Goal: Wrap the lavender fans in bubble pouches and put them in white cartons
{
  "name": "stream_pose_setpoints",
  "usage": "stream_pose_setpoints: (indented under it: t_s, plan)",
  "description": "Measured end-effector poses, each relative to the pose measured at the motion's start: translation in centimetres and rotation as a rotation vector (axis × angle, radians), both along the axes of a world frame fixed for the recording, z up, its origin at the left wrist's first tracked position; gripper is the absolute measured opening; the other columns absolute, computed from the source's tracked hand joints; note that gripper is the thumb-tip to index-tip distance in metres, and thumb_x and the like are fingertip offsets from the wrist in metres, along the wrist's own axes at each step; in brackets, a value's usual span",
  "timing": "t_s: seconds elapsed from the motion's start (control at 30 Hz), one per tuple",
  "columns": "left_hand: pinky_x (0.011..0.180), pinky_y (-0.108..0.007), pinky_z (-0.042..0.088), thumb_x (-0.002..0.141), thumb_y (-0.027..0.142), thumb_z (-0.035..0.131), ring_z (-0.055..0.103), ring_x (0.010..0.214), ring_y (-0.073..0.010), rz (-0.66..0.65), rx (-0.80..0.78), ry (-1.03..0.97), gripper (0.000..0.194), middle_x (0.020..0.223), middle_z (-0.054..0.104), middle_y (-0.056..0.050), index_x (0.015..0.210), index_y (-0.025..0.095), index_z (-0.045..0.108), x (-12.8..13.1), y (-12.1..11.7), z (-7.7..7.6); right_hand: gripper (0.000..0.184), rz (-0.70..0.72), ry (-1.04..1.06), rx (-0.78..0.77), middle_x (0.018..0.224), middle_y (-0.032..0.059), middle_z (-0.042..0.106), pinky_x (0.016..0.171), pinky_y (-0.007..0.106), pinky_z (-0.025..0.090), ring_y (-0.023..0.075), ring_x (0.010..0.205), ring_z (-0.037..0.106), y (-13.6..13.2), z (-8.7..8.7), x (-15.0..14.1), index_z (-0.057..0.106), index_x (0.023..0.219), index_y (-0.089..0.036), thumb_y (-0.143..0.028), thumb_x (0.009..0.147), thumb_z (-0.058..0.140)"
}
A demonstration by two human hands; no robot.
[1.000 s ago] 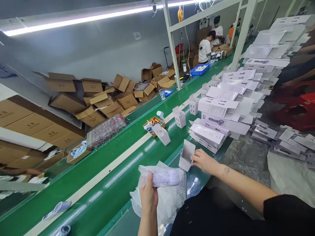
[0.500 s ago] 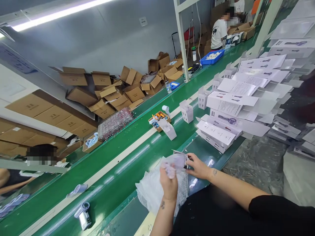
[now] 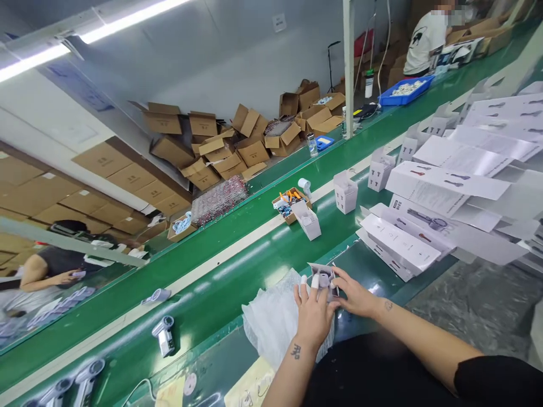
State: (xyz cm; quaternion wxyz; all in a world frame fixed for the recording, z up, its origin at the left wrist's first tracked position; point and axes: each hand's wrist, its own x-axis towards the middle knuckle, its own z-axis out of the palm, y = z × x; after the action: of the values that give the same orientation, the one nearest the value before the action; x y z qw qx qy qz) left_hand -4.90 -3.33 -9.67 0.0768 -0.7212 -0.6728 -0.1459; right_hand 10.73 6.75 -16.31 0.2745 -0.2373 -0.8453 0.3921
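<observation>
A small white carton (image 3: 317, 268) is held upright in front of me, its top flaps up. A pale lilac item (image 3: 324, 279) shows in its mouth; its kind is partly hidden by my fingers. My right hand (image 3: 354, 294) grips the carton's right side. My left hand (image 3: 314, 316) is closed around its near left side, white covers on two fingertips near the opening. Beneath and left of the hands lies a crumpled sheet of white foam wrap (image 3: 267, 322). Handheld fans, one (image 3: 163, 336) nearest, lie on the green conveyor (image 3: 220, 305) to the left.
Flat printed cartons (image 3: 403, 243) are piled at the right. Along the belt stand an open white box (image 3: 345, 192) and a cardboard tray (image 3: 292, 203) of orange and blue parts. A co-worker (image 3: 51, 271) sits across at left; another person (image 3: 426, 42) is at the far right.
My left hand has moved from holding a lilac item in clear wrap to the carton's mouth, and a lilac item now sits inside. The camera view has swung left.
</observation>
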Motion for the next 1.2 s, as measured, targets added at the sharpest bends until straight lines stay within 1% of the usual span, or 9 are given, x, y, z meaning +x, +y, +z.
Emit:
stream_pose_setpoints:
  t_s: [0.17,0.37,0.53,0.63,0.7,0.83,0.93,1.0,1.2]
  plan:
    - [0.093,-0.051,0.040,0.086,0.017,0.052,0.054,0.098,-0.0260,0.031,-0.036,-0.109,0.020,0.095,0.063,-0.009,0.101,0.021,0.065,-1.9,-3.5,-3.2,0.033,0.049,-0.016,-0.040,0.135,0.0138,0.039,0.098,0.037,0.040,0.0256,0.123,0.045,4.8,4.5,-3.0,0.050,0.101,-0.020,-0.014,0.070,0.060]
    - [0.094,-0.065,0.033,0.064,0.058,0.070,0.051,0.113,-0.0385,0.071,-0.492,-0.077,0.062,0.128,0.056,-0.011,0.121,0.037,0.058,-2.6,-7.6,-8.2,0.039,0.201,0.069,-0.017,0.134,0.0152,0.038,0.104,0.042,0.033,0.0261,0.125,0.042,12.2,5.6,-14.6,0.048,0.105,-0.018,-0.011,0.067,0.058]
    - [0.090,-0.065,0.032,0.073,0.033,0.064,0.057,0.105,-0.0350,0.328,-0.374,-0.082,0.027,0.100,0.068,-0.008,0.098,0.039,0.069,-14.1,-14.4,-2.7,0.037,0.293,0.053,0.002,0.121,0.0119,0.047,0.100,0.042,0.037,0.0253,0.116,0.047,14.5,2.9,-23.1,0.049,0.094,-0.017,-0.006,0.060,0.057]
    - [0.094,-0.060,0.035,0.072,0.013,0.056,0.064,0.092,-0.0289,0.479,-0.189,-0.324,0.026,0.081,0.069,-0.003,0.078,0.035,0.070,-22.5,-19.2,0.2,0.035,0.324,0.030,-0.010,0.118,0.0111,0.049,0.098,0.043,0.039,0.0257,0.113,0.048,14.8,1.9,-25.0,0.049,0.090,-0.018,-0.006,0.059,0.059]
    - [0.092,-0.053,0.041,0.075,0.008,0.048,0.065,0.091,-0.0238,0.543,-0.160,-0.539,0.034,0.085,0.069,-0.002,0.083,0.033,0.068,-24.4,-20.1,0.8,0.035,0.330,0.020,-0.018,0.122,0.0126,0.046,0.099,0.044,0.037,0.0270,0.118,0.045,14.6,1.9,-24.8,0.049,0.091,-0.018,-0.007,0.059,0.060]
    - [0.075,-0.039,0.051,0.088,0.012,0.029,0.065,0.085,-0.0182,0.733,0.025,-0.733,0.041,0.089,0.068,-0.007,0.100,0.031,0.063,-18.0,-15.3,0.0,0.027,0.143,0.087,-0.018,0.126,0.0159,0.043,0.087,0.039,0.046,0.0276,0.116,0.045,11.5,3.1,-20.8,0.051,0.095,-0.018,-0.016,0.070,0.059]
    - [0.069,-0.033,0.052,0.085,0.025,0.049,0.063,0.080,-0.0199,0.814,0.154,-0.805,0.018,0.080,0.067,-0.007,0.090,0.026,0.066,-9.8,-9.9,-1.2,0.007,-0.091,0.133,-0.075,0.082,0.0038,0.054,0.064,0.029,0.046,0.0165,0.073,0.053,6.3,4.4,-15.4,0.050,0.081,-0.020,-0.026,0.082,0.054]
    - [0.068,-0.031,0.051,0.083,0.029,0.052,0.063,0.074,-0.0191,0.795,0.146,-0.857,0.015,0.077,0.067,-0.006,0.084,0.022,0.065,-6.2,-8.2,-1.6,0.015,0.005,0.080,-0.164,0.060,-0.0040,0.046,0.052,0.025,0.039,0.0114,0.054,0.044,2.5,5.3,-12.4,0.049,0.075,-0.021,-0.031,0.083,0.056]
    - [0.058,-0.025,0.047,0.076,0.038,0.062,0.059,0.062,-0.0142,1.020,0.421,-1.183,0.034,0.076,0.064,-0.001,0.102,0.017,0.055,-9.7,-15.9,1.0,0.020,0.045,0.035,-0.760,0.062,-0.0051,0.053,0.040,0.020,0.037,0.0096,0.044,0.049,-7.0,5.9,-14.3,0.045,0.094,-0.024,-0.042,0.086,0.048]
